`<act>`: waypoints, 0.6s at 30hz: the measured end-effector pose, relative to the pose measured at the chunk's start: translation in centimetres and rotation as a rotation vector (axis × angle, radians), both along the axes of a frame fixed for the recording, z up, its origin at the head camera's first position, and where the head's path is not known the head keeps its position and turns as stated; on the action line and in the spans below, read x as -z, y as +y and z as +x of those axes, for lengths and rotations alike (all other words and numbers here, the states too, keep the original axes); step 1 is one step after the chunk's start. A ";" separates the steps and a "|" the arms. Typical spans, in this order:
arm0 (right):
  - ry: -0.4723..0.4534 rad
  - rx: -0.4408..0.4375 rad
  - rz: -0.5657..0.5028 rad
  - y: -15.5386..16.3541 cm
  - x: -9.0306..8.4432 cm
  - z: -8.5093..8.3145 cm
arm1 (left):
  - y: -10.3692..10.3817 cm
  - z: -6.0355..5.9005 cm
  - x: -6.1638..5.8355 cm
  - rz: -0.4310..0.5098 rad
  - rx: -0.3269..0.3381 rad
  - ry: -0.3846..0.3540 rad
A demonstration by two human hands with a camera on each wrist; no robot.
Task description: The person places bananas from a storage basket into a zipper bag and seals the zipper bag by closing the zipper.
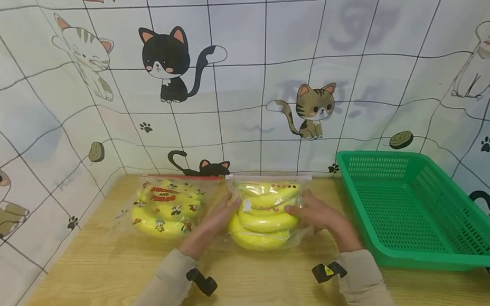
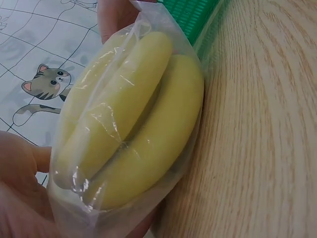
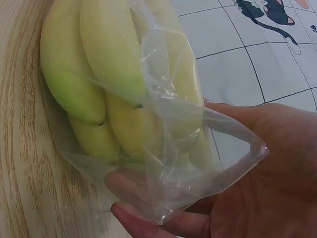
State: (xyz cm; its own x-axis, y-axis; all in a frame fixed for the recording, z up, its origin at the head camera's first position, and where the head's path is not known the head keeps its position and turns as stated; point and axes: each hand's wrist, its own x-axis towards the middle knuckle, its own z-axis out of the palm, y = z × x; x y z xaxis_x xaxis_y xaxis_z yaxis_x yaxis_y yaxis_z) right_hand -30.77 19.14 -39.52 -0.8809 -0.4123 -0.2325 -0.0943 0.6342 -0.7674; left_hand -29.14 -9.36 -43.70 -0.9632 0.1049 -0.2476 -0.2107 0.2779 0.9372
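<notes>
A clear zip bag of yellow bananas (image 1: 264,212) stands on the wooden table (image 1: 280,297), held between both hands. My left hand (image 1: 222,213) grips its left end, where the left wrist view shows the palm (image 2: 20,198) against the bag (image 2: 133,129). At the right end, my right hand (image 1: 319,217) has its thumb and fingers (image 3: 257,188) curled round a loose corner of the plastic (image 3: 124,89). A second bag of bananas (image 1: 169,206), printed with cartoon figures and topped by a red strip, lies just to the left, touched by neither hand.
A green slotted basket (image 1: 449,257) with nothing in it stands at the right, its edge close behind the held bag (image 2: 193,15). Cat-patterned walls close off the table's back and left side. Bare wood lies in front of the hands.
</notes>
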 end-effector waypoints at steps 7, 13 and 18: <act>0.082 0.062 0.021 0.9 -0.9 0.2 | 0.6 -0.4 -0.7 -0.083 -0.016 0.029; 0.230 0.144 0.026 2.6 -3.8 1.3 | 0.7 -0.4 -2.9 -0.026 0.002 0.129; 0.301 0.190 -0.071 3.3 -7.1 2.7 | -0.3 0.7 -5.7 -0.065 -0.078 0.194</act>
